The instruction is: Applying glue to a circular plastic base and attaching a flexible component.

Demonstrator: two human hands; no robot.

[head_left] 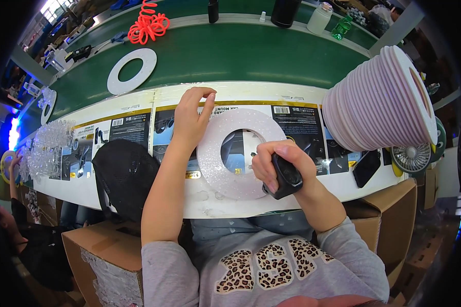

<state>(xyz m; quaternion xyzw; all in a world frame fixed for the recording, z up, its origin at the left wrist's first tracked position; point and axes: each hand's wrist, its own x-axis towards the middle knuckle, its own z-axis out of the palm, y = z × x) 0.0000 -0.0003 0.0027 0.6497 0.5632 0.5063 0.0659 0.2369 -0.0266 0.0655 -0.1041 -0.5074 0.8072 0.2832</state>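
A white speckled flat ring [217,176] with a round hole lies on the worktop before me. My right hand [281,163] is wrapped round the handle of a black hand tool [287,179], over the ring's right side. The tool's working end is hidden, so I cannot tell its exact kind. My left hand [192,115] is beside the ring's upper left edge, fingers bent and thumb apart, with nothing visible in it. Whether it touches the ring, I cannot tell.
A tall stack of white rings [376,105] stands right. Beside it are a phone [367,169] and a small fan [412,157]. A black cap [125,174] and clear plastic parts [48,151] lie left. Another ring [117,84] rests on the green bench [215,56].
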